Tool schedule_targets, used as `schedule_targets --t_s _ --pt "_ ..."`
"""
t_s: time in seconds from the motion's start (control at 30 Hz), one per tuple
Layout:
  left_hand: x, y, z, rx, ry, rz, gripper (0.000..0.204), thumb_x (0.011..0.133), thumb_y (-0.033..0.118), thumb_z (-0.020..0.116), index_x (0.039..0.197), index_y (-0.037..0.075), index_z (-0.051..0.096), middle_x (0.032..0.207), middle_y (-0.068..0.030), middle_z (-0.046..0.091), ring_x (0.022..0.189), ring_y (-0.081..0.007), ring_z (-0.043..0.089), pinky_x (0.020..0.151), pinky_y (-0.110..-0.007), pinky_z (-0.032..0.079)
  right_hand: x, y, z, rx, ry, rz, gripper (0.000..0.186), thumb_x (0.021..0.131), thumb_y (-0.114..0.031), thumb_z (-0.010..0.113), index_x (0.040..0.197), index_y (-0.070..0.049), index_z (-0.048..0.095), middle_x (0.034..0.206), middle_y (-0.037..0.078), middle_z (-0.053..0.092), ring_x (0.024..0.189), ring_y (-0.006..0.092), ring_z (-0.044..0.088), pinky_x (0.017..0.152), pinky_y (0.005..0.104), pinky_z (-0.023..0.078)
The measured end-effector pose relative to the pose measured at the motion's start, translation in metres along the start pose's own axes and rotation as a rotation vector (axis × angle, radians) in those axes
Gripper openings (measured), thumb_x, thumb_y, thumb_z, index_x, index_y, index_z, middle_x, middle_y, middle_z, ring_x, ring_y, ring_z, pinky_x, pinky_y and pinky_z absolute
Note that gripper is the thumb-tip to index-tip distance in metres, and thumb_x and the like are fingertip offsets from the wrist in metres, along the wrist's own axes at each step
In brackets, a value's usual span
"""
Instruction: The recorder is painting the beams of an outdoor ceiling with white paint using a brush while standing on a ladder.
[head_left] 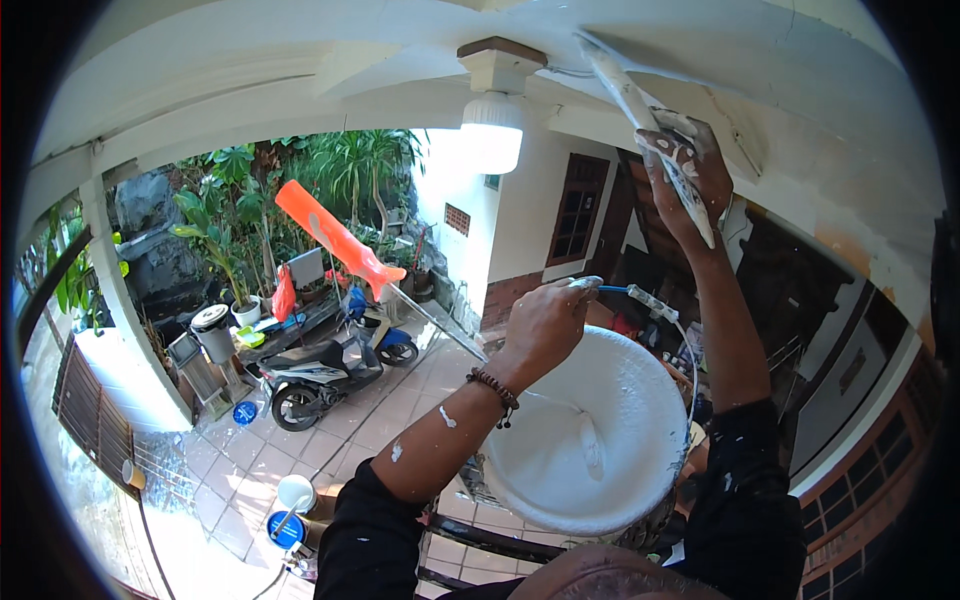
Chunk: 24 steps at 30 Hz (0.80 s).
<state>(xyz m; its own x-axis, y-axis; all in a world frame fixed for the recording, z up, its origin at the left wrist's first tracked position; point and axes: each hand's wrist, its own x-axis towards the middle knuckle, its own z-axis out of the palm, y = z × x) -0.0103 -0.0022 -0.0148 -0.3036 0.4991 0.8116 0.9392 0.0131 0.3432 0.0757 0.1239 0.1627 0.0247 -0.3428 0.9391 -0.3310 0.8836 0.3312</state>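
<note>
Raised at the upper right, my right hand [690, 175] is closed around a long, white-smeared paintbrush [622, 90]. Its far end meets the pale ceiling [690, 45], and its pointed handle end sticks out below my palm. My left hand [545, 322], lower and nearer the middle, grips the wire handle [650, 302] of a bucket [640, 400]. White paint coats the bucket's inside, and a white-covered piece [590, 445] lies in it. An orange-handled tool [340, 240] slants behind my left wrist; where its metal rod ends is hidden. Paint spots both forearms.
A lit bulb [491, 135] hangs from the ceiling close to the brush. Dark rails [490, 540] run beneath the bucket. Below on the tiled floor [225, 470] are a parked motor scooter [320, 375], a white pail [296, 491] and a blue lid [286, 531]. Plants [225, 210] line the back wall.
</note>
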Motion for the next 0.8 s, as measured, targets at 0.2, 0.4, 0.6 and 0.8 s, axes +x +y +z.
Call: schedule_targets --t_s 0.2,0.4,0.6,0.8 --pt "0.005 0.013 0.004 -0.023 0.021 0.038 0.025 0.097 0.02 0.054 0.116 0.015 0.069 0.093 -0.0114 0.069 0.079 -0.0334 0.067 0.066 -0.046 0.054 0.033 0.019 0.023 -0.256 -0.078 -0.459 0.028 0.084 -0.005 0.073 0.111 -0.01 0.068 0.11 0.011 0.067 0.098 0.0246 0.068 0.083 0.0343 0.057" --pt "0.001 0.008 -0.001 -0.06 0.061 0.003 0.021 0.096 0.02 0.058 0.109 0.013 0.072 0.089 -0.0134 0.069 0.08 -0.0347 0.066 0.07 -0.045 0.053 0.033 -0.012 -0.005 -0.154 0.059 -0.3 0.031 0.078 -0.009 0.078 0.108 -0.012 0.068 0.109 0.01 0.065 0.097 0.0261 0.067 0.082 0.0341 0.057" --pt "0.001 0.007 -0.003 -0.054 0.027 -0.004 0.021 0.095 0.019 0.058 0.11 0.012 0.071 0.091 -0.0135 0.07 0.081 -0.0344 0.066 0.071 -0.045 0.053 0.004 -0.038 -0.018 -0.244 0.079 -0.086 0.02 0.082 -0.012 0.076 0.101 -0.015 0.073 0.105 0.008 0.067 0.09 0.0237 0.069 0.076 0.0343 0.058" --pt "0.004 0.015 0.003 -0.073 0.042 0.011 0.022 0.095 0.019 0.057 0.111 0.013 0.071 0.092 -0.013 0.07 0.084 -0.0344 0.067 0.073 -0.044 0.053 0.04 0.006 0.024 -0.243 -0.069 -0.478 0.025 0.08 -0.005 0.075 0.103 -0.014 0.069 0.11 0.013 0.065 0.095 0.0261 0.067 0.079 0.0342 0.057"
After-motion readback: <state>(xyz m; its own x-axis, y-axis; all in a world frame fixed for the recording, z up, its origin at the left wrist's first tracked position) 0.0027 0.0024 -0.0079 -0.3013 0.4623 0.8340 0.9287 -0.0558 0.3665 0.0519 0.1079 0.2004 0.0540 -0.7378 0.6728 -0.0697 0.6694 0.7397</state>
